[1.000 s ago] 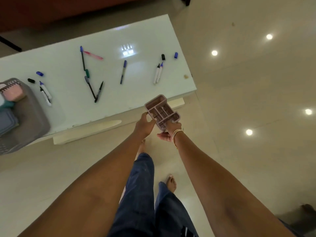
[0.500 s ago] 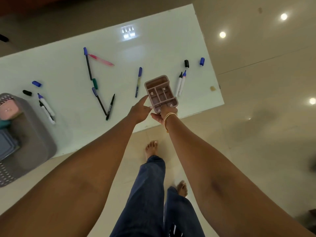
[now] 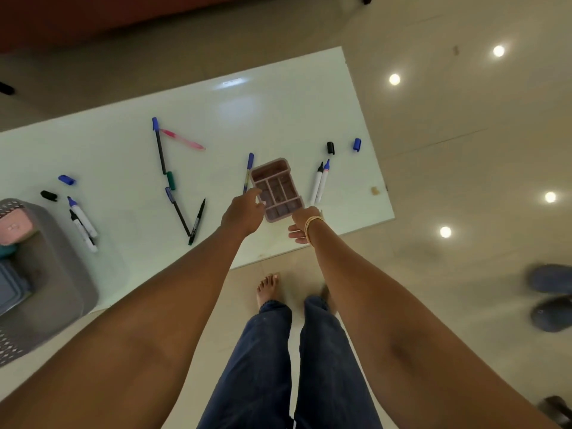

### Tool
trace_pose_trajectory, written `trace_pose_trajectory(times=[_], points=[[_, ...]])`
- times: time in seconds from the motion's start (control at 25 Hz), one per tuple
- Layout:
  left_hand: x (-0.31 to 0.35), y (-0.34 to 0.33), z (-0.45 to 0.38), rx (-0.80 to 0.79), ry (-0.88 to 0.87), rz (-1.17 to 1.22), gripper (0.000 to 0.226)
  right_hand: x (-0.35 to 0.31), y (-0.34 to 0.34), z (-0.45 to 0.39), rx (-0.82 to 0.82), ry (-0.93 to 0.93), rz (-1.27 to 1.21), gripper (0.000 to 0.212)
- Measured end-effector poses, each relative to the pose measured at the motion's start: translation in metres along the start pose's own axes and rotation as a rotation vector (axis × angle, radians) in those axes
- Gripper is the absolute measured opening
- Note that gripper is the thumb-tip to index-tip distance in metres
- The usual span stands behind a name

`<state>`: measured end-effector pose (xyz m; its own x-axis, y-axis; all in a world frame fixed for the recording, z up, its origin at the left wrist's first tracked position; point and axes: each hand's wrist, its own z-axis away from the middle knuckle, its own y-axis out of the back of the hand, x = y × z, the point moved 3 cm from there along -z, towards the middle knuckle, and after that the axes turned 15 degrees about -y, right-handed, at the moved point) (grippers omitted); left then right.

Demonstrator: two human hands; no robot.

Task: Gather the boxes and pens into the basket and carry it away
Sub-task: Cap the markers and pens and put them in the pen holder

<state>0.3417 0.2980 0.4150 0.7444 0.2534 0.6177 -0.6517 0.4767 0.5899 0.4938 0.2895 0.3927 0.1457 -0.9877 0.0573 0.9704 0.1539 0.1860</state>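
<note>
Fingers of our right hand [image 3: 305,222] grip the near end of the pink divided box [image 3: 276,189] over the white desk [image 3: 123,168]; our left hand [image 3: 244,210] touches its left side, fingers fairly straight. Pens [image 3: 319,182] lie scattered around it. Far left, the grey basket [image 3: 52,292] holds other boxes.

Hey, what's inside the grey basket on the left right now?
The grey basket holds a pink box, something teal beneath it, and a blue-grey box. No pens show inside. The frame edge cuts off its left part, so more could be hidden.
</note>
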Motion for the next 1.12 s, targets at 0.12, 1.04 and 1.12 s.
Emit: trace_pose_trajectory(times=[0.12,1.04,1.12], points=[[0.033,-0.005,-0.015,0.072,-0.052,-0.01,0.031,-0.019,0.041,-0.009,0.101,0.082,0.033,0.043],[0.092,-0.118,-0.166,0.216,0.391,0.015,0.027,-0.193,0.134,-0.119,0.324,0.783,0.483,0.019],[0.094,-0.123,-0.167,0.193,0.382,-0.012,0.025,-0.19,0.138,-0.121,0.291,0.772,0.452,0.02]])
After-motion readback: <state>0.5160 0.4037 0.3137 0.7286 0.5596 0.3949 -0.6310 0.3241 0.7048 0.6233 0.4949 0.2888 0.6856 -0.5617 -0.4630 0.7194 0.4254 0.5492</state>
